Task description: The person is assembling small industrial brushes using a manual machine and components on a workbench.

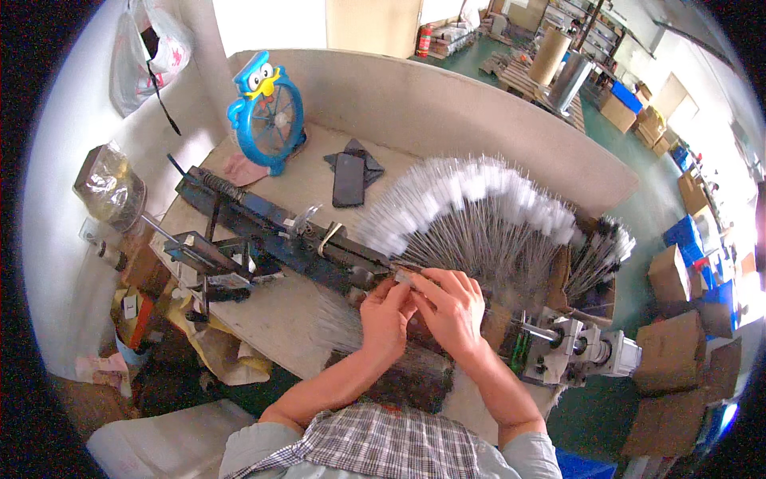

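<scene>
My left hand (386, 316) and my right hand (453, 310) meet at the near end of a long dark metal machine (275, 219). The fingertips of both are pinched together around a small whitish piece (404, 278), too small to name. Just beyond them spreads a big fan-shaped heap of thin wire-stemmed brushes (487, 211), their white bristle ends pointing away from me. More fine wires (339, 319) lie by my left wrist. Under my forearms is a dark bundle of bristles or wires (411, 379).
A blue cartoon-bird fan (275, 120) and a dark phone (349, 180) on a cloth are at the back of the table. To the right stand a motor unit (586, 351) with a shaft and a box of dark-tipped brushes (594, 263). A lamp (112, 191) rises at left.
</scene>
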A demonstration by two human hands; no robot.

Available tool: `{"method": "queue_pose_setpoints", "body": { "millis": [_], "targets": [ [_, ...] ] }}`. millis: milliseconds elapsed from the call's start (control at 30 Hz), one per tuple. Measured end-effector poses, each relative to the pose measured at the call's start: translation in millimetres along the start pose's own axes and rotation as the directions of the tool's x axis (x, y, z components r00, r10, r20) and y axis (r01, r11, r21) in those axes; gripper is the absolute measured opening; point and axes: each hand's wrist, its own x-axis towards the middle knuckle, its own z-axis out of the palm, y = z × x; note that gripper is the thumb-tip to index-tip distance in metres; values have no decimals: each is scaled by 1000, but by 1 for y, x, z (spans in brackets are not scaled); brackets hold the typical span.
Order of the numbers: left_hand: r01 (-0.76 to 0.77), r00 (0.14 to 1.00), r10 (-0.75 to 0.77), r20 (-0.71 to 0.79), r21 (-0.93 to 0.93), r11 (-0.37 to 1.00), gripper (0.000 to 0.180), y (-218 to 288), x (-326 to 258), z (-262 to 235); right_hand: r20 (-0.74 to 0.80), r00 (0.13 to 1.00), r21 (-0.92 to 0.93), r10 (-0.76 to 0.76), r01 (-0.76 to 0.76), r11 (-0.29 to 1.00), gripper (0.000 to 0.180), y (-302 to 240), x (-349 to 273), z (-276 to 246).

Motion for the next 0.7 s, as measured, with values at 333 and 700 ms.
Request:
{"method": "queue_pose_setpoints", "body": {
  "millis": [333,700],
  "targets": [
    [37,999,-37,28,-11,999,10,6,-5,5,11,1000,14,11,-11,1000,26,-1,1,1],
    [65,997,-65,-33,-18,998,9,7,-5,5,2,1000,-6,-15,15,1000,26,3,0,-7]
  ]
}}
